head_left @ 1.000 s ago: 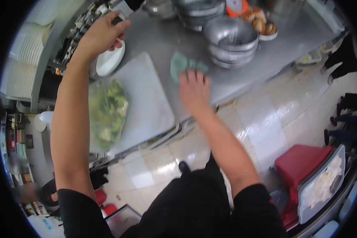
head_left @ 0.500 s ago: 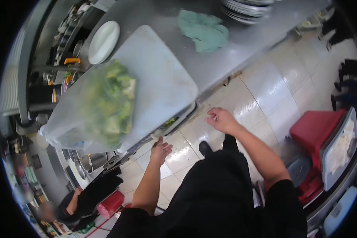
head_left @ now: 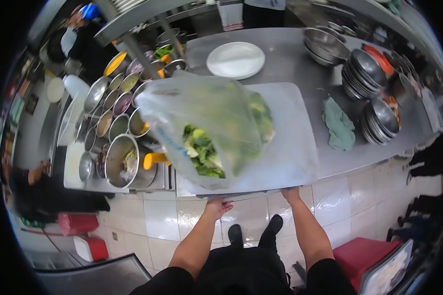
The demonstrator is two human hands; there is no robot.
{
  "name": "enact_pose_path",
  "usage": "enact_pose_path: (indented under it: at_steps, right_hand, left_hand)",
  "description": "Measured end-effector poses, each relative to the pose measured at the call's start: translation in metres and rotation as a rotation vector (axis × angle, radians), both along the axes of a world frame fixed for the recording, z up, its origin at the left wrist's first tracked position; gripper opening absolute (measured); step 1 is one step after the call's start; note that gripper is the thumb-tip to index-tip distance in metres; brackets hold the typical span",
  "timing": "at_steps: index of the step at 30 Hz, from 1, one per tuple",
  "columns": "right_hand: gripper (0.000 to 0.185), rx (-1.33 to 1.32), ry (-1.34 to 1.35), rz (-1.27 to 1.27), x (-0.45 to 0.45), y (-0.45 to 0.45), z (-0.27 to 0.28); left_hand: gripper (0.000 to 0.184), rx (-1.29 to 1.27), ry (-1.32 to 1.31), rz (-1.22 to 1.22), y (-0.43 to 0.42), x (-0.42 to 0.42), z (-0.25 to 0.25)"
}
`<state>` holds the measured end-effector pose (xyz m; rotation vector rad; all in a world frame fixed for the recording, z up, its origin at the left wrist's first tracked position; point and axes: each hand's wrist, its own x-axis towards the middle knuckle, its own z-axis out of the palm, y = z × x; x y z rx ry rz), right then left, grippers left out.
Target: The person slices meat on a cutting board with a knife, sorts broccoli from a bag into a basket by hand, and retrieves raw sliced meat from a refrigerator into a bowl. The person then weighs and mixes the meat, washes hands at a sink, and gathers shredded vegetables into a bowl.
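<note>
A white cutting board [head_left: 293,128] lies at the front edge of the steel counter. On it rests a clear plastic bag [head_left: 197,105] of leafy greens [head_left: 204,152], its mouth toward the left. My left hand [head_left: 218,208] is just below the counter's front edge, fingers curled and partly spread, with nothing seen in it. At the front edge, under the board's right part, is my right hand [head_left: 291,193]; its fingers are hidden beneath the edge. A green cloth [head_left: 338,125] lies crumpled to the right of the board. Behind the bag stands a white oval plate [head_left: 236,60].
Steel bowls [head_left: 363,73] are stacked at the right. Many metal containers [head_left: 122,160] of ingredients stand at the left, beside an orange handle [head_left: 155,160]. A red bin [head_left: 362,260] is at the lower right. Other people [head_left: 32,184] stand at the left and right.
The view has swung toward the counter and bag. My right hand has left the green cloth and moved to the counter's front edge. My left hand has come down from near the plate.
</note>
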<state>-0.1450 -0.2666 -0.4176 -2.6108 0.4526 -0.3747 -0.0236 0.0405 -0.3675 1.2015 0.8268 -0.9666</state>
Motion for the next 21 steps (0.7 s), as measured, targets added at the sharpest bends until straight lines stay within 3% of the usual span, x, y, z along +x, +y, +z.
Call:
enact_pose_path:
  at_steps: [2,6,8,10,12,14,17,19,21]
  right_hand:
    - [0.047,0.558,0.243,-0.061,-0.009,-0.007,-0.008]
    - [0.051,0.275,0.780,0.406,-0.018,0.029,0.156]
    - [0.029,0.753,0.749,0.513,-0.012,0.052,0.267]
    - [0.023,0.685,0.374,0.386,0.010,0.068,0.340]
    - [0.027,0.174,-0.329,0.381,0.054,0.079,0.392]
    - [0.046,0.063,-0.726,0.405,0.108,0.104,0.440]
    - [0.047,0.003,-0.576,0.317,0.167,0.098,0.436]
    - [0.039,0.206,-0.349,0.213,0.173,0.076,0.438]
    - [0.029,0.474,-0.465,0.159,0.168,0.039,0.426]
  left_hand:
    - [0.016,-0.035,0.003,0.093,0.006,-0.013,-0.025]
    - [0.019,-0.112,-0.033,0.232,-0.005,-0.030,-0.020]
    - [0.021,-0.144,-0.031,0.260,-0.010,-0.040,-0.003]
    - [0.025,-0.231,-0.004,0.226,-0.025,-0.038,-0.012]
    - [0.034,-0.333,0.041,0.243,-0.043,-0.051,-0.024]
    - [0.038,-0.353,0.080,0.352,-0.067,-0.050,-0.019]
    - [0.035,-0.338,0.088,0.440,-0.093,-0.058,-0.024]
    - [0.032,-0.316,0.098,0.433,-0.108,-0.051,-0.031]
    - [0.026,-0.245,0.137,0.429,-0.111,-0.048,-0.039]
